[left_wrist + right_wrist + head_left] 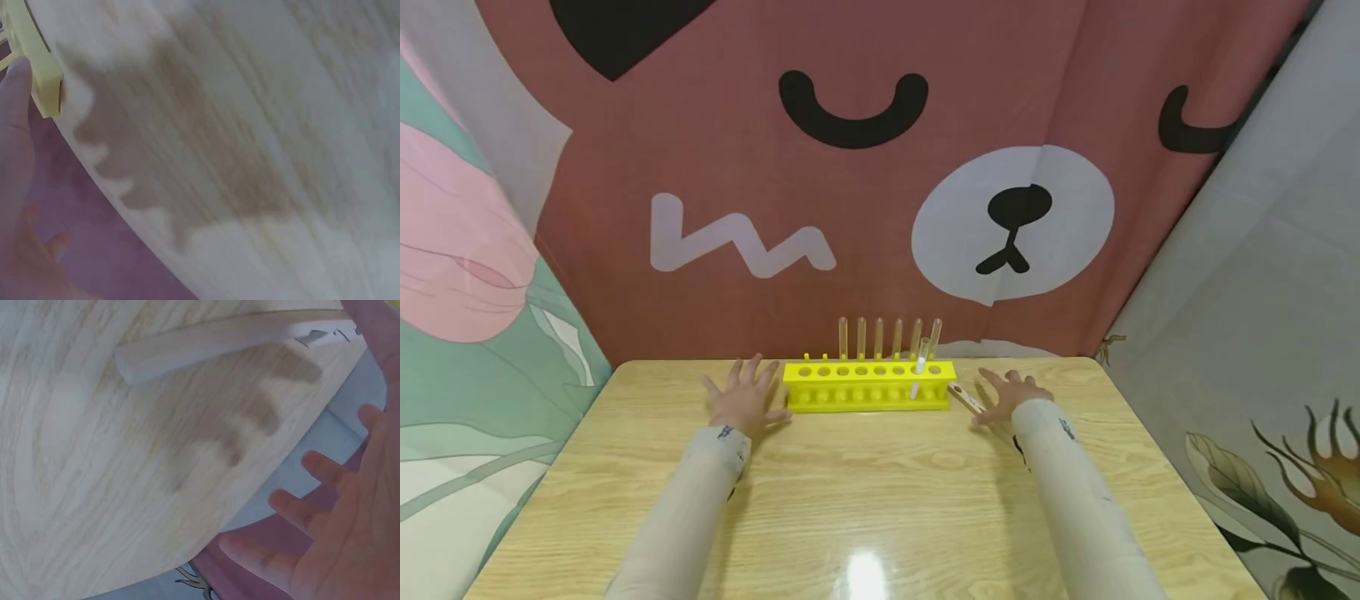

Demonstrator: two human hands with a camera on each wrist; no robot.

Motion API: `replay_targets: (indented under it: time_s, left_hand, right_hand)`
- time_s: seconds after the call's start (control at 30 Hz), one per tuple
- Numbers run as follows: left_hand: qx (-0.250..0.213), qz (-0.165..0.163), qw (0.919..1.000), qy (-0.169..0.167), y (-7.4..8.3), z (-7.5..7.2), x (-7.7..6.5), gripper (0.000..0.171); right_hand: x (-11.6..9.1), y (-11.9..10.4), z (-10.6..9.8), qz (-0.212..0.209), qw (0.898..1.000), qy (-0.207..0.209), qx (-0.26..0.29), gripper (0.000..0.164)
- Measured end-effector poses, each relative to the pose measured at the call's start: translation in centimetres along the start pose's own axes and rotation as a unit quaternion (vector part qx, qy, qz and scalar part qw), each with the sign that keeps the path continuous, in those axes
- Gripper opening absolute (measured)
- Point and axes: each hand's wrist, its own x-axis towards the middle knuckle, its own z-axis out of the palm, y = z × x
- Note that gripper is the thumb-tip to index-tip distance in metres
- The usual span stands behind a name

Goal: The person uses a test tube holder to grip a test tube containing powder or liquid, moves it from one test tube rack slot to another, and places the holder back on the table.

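Note:
A yellow test tube rack [868,407] stands near the table's far edge. Several clear test tubes [879,337] stand along its back row, and one tube with something white in it [919,365] leans in a front hole toward the right. My left hand [741,400] spreads its fingers beside the rack's left end; in the left wrist view its thumb [17,81] overlaps the rack's end [45,84], and contact is unclear. To the right, my right hand [1011,397] has spread fingers and holds nothing. Near its thumb lies a pale wooden clamp-like tool [206,347].
The wood-grain table [850,475] has rounded far corners. Right behind it hangs a reddish curtain [737,308] with a bear print. Patterned cloths hang on the left [475,375] and right [1240,333]. Two pegs of the rack at its back left carry no tubes.

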Motion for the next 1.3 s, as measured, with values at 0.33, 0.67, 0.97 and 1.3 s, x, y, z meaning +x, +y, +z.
replay_targets:
  time_s: [0.33,0.67,0.97,1.3]
  left_hand:
    - [-0.174,-0.003,0.9846,0.007,0.4,1.6,0.8,0.072]
    - [-0.231,-0.016,0.9728,0.014,1.0,2.3,1.6,0.064]
    - [-0.268,-0.048,0.9620,0.021,2.0,2.6,1.7,0.061]
    - [-0.296,-0.035,0.9537,0.042,2.8,3.3,1.6,0.041]
  right_hand:
    - [0.6,0.0,0.8,-0.016,1.000,-0.005,-0.013,0.083]
    - [1.4,0.2,1.3,-0.021,1.000,-0.011,0.017,0.075]
    - [1.6,-0.1,1.7,-0.029,0.999,-0.015,0.042,0.054]
    - [1.5,-0.1,2.0,-0.020,0.999,-0.018,0.046,0.043]
